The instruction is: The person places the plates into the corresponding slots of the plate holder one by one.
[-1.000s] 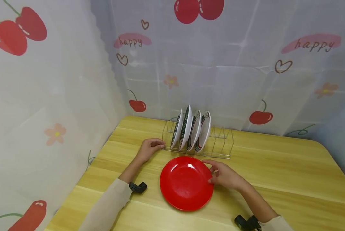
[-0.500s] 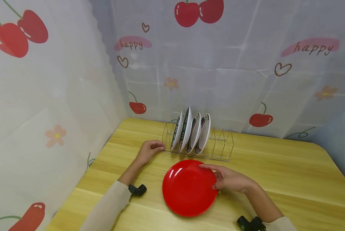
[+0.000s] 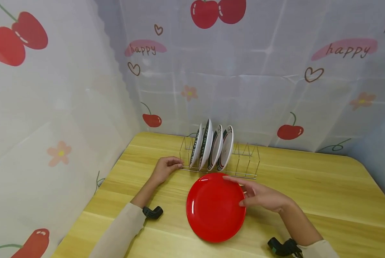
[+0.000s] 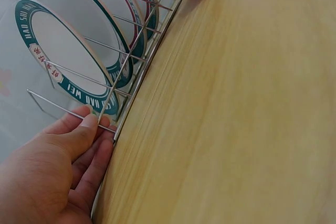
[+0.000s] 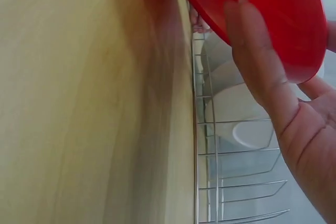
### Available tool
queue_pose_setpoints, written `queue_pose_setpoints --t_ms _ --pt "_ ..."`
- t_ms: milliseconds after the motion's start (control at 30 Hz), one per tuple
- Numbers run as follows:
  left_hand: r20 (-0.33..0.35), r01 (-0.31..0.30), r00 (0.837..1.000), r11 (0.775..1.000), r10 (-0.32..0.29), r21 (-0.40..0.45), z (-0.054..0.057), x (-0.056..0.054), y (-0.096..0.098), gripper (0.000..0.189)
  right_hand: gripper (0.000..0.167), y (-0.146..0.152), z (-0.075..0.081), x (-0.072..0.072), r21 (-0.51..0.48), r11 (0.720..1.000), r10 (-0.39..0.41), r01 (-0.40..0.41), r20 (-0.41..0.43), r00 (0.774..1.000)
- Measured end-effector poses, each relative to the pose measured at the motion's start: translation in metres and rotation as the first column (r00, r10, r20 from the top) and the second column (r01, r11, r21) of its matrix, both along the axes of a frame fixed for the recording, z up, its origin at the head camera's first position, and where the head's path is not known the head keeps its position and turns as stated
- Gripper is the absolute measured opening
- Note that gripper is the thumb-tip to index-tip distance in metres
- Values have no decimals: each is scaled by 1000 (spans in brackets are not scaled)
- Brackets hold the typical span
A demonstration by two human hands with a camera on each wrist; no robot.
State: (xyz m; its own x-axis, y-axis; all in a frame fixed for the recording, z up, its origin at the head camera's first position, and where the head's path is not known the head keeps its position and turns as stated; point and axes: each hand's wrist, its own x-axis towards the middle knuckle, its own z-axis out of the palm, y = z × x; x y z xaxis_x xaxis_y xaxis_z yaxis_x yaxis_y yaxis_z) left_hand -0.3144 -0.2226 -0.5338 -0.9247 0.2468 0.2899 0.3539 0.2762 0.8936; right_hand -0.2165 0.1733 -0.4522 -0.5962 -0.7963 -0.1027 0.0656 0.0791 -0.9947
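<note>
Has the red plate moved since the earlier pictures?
Yes: in the head view, the red plate has moved to the right, relative to the wire rack.

four plates (image 3: 225,148) in rack (image 3: 238,175) | fifth plate (image 3: 216,208) before it, seemingly above table (image 3: 308,193)

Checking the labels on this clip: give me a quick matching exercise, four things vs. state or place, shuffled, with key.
Things:
1. Left hand
2. Right hand
3. Rack
4. Table

States:
A. Wood-grained, under the rack
B. Bears four patterned plates on edge
C. Holds the red plate near its rim
D. Pinches the end of the rack

Pairs: 1-D, 2-C, 3-B, 4-A
</note>
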Motion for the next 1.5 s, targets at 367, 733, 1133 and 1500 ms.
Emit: queue_pose_setpoints --t_ms 367,733,1133,1500 --pt "-4 0 1000 1000 0 15 -2 -1 0 11 70 8 21 3 -2 997 -80 80 -11 997" --pt "-3 11 1000 1000 -11 15 -4 0 2 15 61 36 45 5 -111 987 -126 119 -60 990" --pt "3 16 1000 999 -16 32 -3 0 1 12 62 71 77 14 -372 924 -92 86 2 996" --pt "-16 21 1000 1000 -20 14 -2 -1 0 11 62 99 88 14 -654 737 -229 171 -4 973"
